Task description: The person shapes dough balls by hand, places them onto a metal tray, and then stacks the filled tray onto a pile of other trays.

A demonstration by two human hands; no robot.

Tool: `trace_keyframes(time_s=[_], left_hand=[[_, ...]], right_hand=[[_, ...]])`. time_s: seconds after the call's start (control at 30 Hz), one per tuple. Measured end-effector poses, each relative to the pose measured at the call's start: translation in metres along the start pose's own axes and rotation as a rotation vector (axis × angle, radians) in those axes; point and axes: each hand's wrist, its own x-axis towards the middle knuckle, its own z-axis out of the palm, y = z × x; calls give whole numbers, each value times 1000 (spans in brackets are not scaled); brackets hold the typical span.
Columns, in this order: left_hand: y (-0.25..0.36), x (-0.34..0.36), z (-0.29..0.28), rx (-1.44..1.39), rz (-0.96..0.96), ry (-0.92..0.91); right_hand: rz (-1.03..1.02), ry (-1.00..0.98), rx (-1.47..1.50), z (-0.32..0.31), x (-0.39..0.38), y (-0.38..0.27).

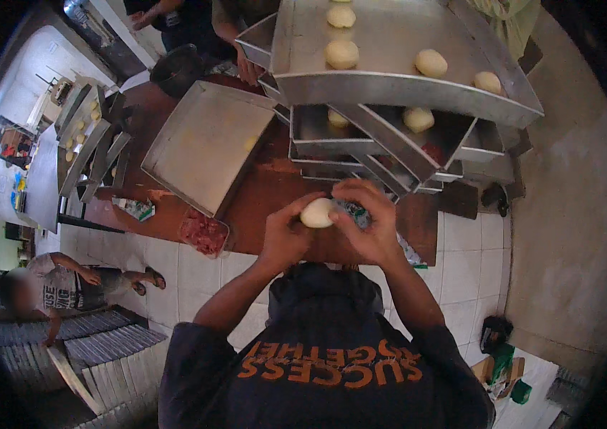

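Observation:
A pale, smooth dough ball (316, 213) is held between my two hands, above the near edge of the brown table (260, 232). My left hand (288, 230) curls around its left side. From the right, the thumb of my right hand (369, 220) presses on the ball, its other fingers arched above. Just beyond my hands lies a shallow metal tray (200, 146) on the table. To the left of my left hand, a clear container (203, 234) holds a dark red filling. A shiny green and silver packet (355, 212) is partly hidden behind my right hand.
A tall stack of metal trays (403, 86) stands at the far right, several dough balls (431, 63) in it. More trays (85, 139) are stacked at left. Co-workers' hands (248, 70) show behind the table, near a dark bucket (177, 70). A person (75, 282) is low at left.

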Motion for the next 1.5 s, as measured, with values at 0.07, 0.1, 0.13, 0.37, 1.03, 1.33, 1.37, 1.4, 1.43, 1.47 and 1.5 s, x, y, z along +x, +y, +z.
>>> trace_keyframes(time_s=[0.07,0.1,0.13,0.37,1.03,1.33,1.37,1.4,1.43,1.47,1.5], left_hand=[[29,0,1,153,106,-7],[51,2,2,225,166,-12],[60,6,2,160,198,49],[45,10,12,433,627,150],[22,6,7,167,407,412],[2,6,-51,323,630,391],[0,5,-57,333,616,390],[-3,1,-60,343,602,387],[-7,-4,-65,353,588,383],[-10,-5,-69,362,567,350],[-16,-6,-75,371,551,325]], right_hand=[[38,10,87,1,1,1],[156,0,236,-2,-3,1],[276,-14,381,-3,0,3],[780,-28,1165,-17,-6,1],[761,-67,1168,12,-2,-14],[778,-134,1112,67,14,-19],[808,-144,1085,72,13,-16],[837,-152,1058,78,11,-14],[921,-182,1080,86,9,-11],[994,-191,1095,87,8,-9],[1060,-206,1106,89,10,-10]])
